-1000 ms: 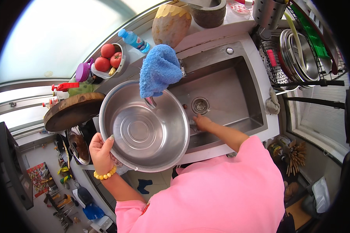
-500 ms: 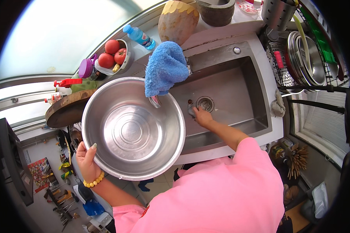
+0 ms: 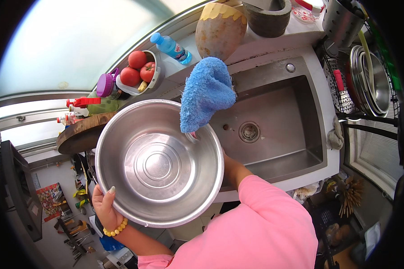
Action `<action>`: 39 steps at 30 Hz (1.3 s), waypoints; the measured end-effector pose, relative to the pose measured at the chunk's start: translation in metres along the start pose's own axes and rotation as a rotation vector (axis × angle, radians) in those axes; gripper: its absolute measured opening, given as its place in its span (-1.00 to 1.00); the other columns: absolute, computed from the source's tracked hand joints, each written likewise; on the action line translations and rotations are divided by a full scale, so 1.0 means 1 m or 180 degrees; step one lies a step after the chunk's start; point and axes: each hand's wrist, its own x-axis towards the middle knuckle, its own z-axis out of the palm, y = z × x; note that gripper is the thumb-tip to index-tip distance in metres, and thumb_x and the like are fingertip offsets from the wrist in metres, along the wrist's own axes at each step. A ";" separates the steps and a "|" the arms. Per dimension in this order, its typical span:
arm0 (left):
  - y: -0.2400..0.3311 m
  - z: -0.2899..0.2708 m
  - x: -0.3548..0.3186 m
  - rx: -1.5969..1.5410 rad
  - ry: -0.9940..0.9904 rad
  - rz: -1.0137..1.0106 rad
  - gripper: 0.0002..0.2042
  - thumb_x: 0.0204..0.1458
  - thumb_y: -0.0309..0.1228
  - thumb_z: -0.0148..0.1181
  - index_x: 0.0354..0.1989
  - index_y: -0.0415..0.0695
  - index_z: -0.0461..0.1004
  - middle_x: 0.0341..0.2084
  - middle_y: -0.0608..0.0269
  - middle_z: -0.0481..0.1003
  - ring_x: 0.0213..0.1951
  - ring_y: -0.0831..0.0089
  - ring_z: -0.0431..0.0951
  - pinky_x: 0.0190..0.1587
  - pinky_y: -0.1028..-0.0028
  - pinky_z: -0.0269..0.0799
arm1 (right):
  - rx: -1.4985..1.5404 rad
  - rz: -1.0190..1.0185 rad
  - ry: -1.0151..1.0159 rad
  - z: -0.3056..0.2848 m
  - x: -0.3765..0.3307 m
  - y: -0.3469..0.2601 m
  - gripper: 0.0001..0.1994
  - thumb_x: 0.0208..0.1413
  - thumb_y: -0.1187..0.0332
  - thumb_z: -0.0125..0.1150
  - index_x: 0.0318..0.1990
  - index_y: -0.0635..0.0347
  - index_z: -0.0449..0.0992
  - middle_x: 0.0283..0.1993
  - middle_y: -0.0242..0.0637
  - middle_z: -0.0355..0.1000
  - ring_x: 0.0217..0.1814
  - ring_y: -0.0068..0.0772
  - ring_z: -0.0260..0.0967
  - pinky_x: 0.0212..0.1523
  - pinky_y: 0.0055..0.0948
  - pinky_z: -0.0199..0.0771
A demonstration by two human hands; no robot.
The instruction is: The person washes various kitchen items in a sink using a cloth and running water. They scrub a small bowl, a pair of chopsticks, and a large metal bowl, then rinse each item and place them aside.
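Note:
A wide stainless steel basin (image 3: 159,188) is tilted up over the left part of the sink, its inside bare and shiny. My left hand (image 3: 105,206) grips its lower left rim, thumb on the inside wall. The fingers behind the rim are hidden. My right forearm (image 3: 236,172) runs behind the basin's right side, and the basin covers that hand. A blue towel (image 3: 208,92) drapes over the faucet, whose metal spout end (image 3: 192,136) pokes out below it, in front of the basin. In the steel sink (image 3: 278,121), the drain strainer (image 3: 249,132) shows.
A round wooden board (image 3: 78,134) stands left of the basin. Along the ledge are a bowl of tomatoes (image 3: 155,78), a blue bottle (image 3: 171,47), a large gourd (image 3: 220,33) and a dark stone mortar (image 3: 269,20). A dish rack (image 3: 345,105) with pans stands at the right.
My right hand has left the drain, where it held something small and grey, and gone behind the basin. My left hand still grips the rim. The whole view has shifted slightly.

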 end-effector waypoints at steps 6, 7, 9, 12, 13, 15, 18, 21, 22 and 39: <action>-0.008 -0.003 -0.005 -0.0040 -0.0029 0.0047 -0.91 -0.03 -0.63 0.06 -0.33 -0.24 0.37 -0.38 0.13 0.52 -0.39 0.49 0.52 -0.22 0.54 0.45 | -0.0425 0.0989 0.1061 -0.067 0.040 0.024 -0.72 0.04 0.32 -0.01 -0.05 0.03 0.30 -0.12 0.09 0.28 -0.33 0.05 0.46 -0.40 -0.09 0.50; -0.009 -0.002 -0.004 -0.0053 -0.0059 0.0057 -0.91 -0.02 -0.63 0.06 -0.33 -0.24 0.36 -0.38 0.13 0.52 -0.39 0.49 0.52 -0.22 0.55 0.44 | -0.0547 0.1062 0.1222 -0.068 0.040 0.035 -0.71 0.03 0.31 0.00 -0.06 0.06 0.26 -0.08 0.15 0.26 -0.35 0.12 0.45 -0.40 -0.06 0.49; -0.010 -0.001 -0.004 -0.0066 -0.0114 0.0075 -0.92 -0.01 -0.64 0.05 -0.34 -0.24 0.36 -0.38 0.14 0.52 -0.39 0.50 0.52 -0.23 0.56 0.44 | -0.0519 0.1310 0.1482 -0.072 0.030 0.052 -0.71 0.04 0.35 -0.01 -0.05 0.05 0.25 -0.09 0.12 0.25 -0.36 0.12 0.45 -0.41 -0.05 0.48; -0.013 -0.005 -0.005 -0.0076 -0.0135 0.0063 -0.93 -0.02 -0.63 0.08 -0.36 -0.26 0.36 -0.37 0.17 0.51 -0.38 0.56 0.48 -0.21 0.59 0.37 | -0.0375 0.1714 0.1983 -0.081 0.006 0.060 -0.68 0.02 0.39 0.00 -0.02 0.04 0.24 -0.10 0.10 0.24 -0.34 0.11 0.44 -0.40 -0.04 0.48; -0.011 0.002 -0.006 -0.0011 -0.0046 0.0091 -0.93 -0.03 -0.63 0.09 -0.39 -0.25 0.36 -0.40 0.21 0.51 -0.40 0.60 0.45 -0.24 0.61 0.34 | -0.0302 0.1866 0.2170 -0.083 -0.004 0.060 -0.67 0.01 0.39 0.01 -0.01 0.04 0.24 -0.10 0.10 0.24 -0.34 0.11 0.44 -0.39 -0.05 0.47; -0.014 -0.001 -0.008 0.0093 -0.0046 0.0113 -0.93 -0.04 -0.64 0.10 -0.40 -0.24 0.36 -0.43 0.25 0.50 -0.43 0.63 0.43 -0.26 0.63 0.31 | -0.0117 0.2010 0.2330 -0.080 -0.014 0.066 -0.64 0.00 0.40 0.03 0.01 0.03 0.24 -0.08 0.10 0.23 -0.31 0.11 0.43 -0.36 -0.05 0.47; -0.016 0.000 -0.008 0.0142 0.0015 0.0142 -0.92 -0.05 -0.64 0.11 -0.43 -0.22 0.36 -0.46 0.31 0.49 -0.45 0.67 0.39 -0.29 0.67 0.27 | -0.0009 0.1577 0.2092 -0.094 -0.018 0.039 -0.62 0.00 0.41 0.01 0.03 0.02 0.25 -0.06 0.10 0.23 -0.27 0.11 0.43 -0.33 -0.06 0.47; -0.014 0.005 -0.009 0.0147 0.0035 0.0143 -0.92 -0.06 -0.65 0.12 -0.43 -0.22 0.36 -0.46 0.31 0.49 -0.45 0.67 0.39 -0.28 0.66 0.27 | -0.0307 0.1043 0.1625 -0.108 0.009 0.017 -0.64 0.02 0.41 -0.02 0.03 0.00 0.26 -0.06 0.08 0.24 -0.25 0.11 0.43 -0.31 -0.06 0.47; -0.015 0.007 -0.011 0.0147 0.0047 0.0124 -0.92 -0.06 -0.65 0.12 -0.43 -0.22 0.36 -0.46 0.31 0.49 -0.45 0.67 0.39 -0.28 0.66 0.27 | -0.0462 0.0906 0.1456 -0.113 0.019 0.020 -0.65 0.03 0.41 -0.03 0.03 -0.01 0.27 -0.06 0.07 0.24 -0.25 0.11 0.43 -0.31 -0.07 0.47; -0.024 0.017 -0.012 0.0060 -0.0245 0.0124 -0.89 -0.03 -0.63 0.12 -0.47 -0.18 0.32 -0.45 0.30 0.49 -0.44 0.67 0.39 -0.28 0.65 0.29 | -0.0333 0.2010 0.2532 -0.213 -0.103 0.153 -0.60 0.02 0.48 -0.01 0.07 -0.04 0.30 0.03 0.05 0.20 -0.09 0.18 0.34 -0.14 -0.02 0.40</action>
